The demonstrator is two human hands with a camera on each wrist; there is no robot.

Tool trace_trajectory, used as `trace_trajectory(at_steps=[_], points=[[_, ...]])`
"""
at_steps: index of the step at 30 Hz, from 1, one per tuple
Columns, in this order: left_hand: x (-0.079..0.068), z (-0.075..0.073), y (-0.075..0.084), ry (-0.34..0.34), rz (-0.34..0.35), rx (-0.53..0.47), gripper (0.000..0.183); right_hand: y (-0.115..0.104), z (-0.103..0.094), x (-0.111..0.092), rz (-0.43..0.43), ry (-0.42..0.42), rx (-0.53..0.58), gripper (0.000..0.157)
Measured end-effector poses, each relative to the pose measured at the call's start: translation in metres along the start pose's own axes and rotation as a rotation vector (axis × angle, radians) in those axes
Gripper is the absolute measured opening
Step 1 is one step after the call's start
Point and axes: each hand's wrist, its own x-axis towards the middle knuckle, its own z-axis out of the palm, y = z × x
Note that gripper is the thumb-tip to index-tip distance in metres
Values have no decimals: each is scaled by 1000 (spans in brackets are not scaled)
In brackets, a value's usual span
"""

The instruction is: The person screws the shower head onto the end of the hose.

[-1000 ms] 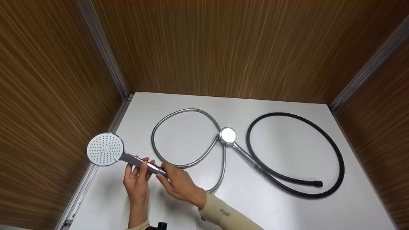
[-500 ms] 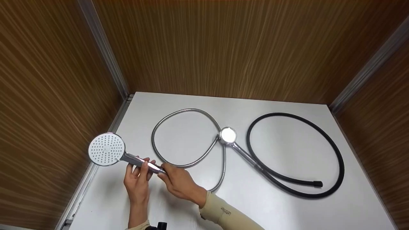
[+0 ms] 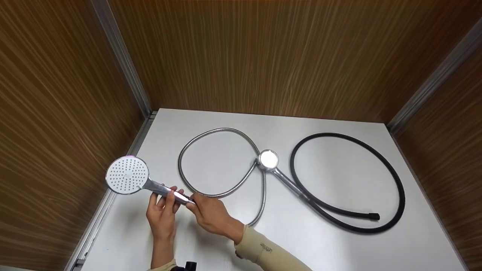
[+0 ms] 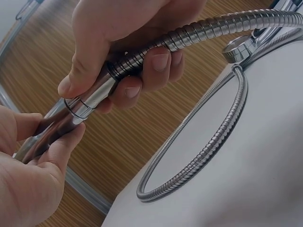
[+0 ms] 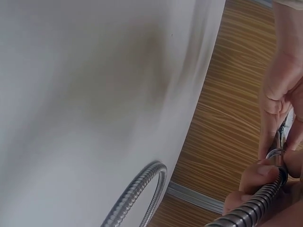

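Note:
A chrome hand shower point(image 3: 127, 175) with a round white spray face is held up at the table's left side. My left hand point(image 3: 161, 220) holds its handle between thumb and fingers. At the handle's lower end, my right hand point(image 3: 212, 215) grips the hose's chrome end fitting point(image 4: 98, 92), thumb on one side and curled fingers on the other. In the left wrist view, this fitting lines up with the handle's end, a thin seam between them. The ribbed metal hose point(image 4: 227, 26) runs out of the right hand. In the head view, the right hand hides the joint.
The metal hose point(image 3: 180, 165) loops across the white table point(image 3: 301, 244). A smaller shower head point(image 3: 269, 159) lies over it at the middle, its handle joined to a black hose point(image 3: 403, 188) coiled at right. Wood-grain panels point(image 3: 263, 56) enclose the back and sides.
The hand shower's head has shifted slightly to the right. Both hands keep their hold in nearly the same place; the smaller shower head and the hoses on the table stay put.

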Motion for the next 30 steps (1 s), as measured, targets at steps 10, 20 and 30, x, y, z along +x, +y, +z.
trace_trajectory(at_steps=[10,20,30], points=[[1,-1,-4,31,-76,17,37,3,5,-1,24,-13,-67,33],[3,-8,-15,62,-179,65,37,8,16,-5,80,-70,-76,34],[8,-18,-30,57,-258,113,39,15,23,-4,109,-123,-89,26]])
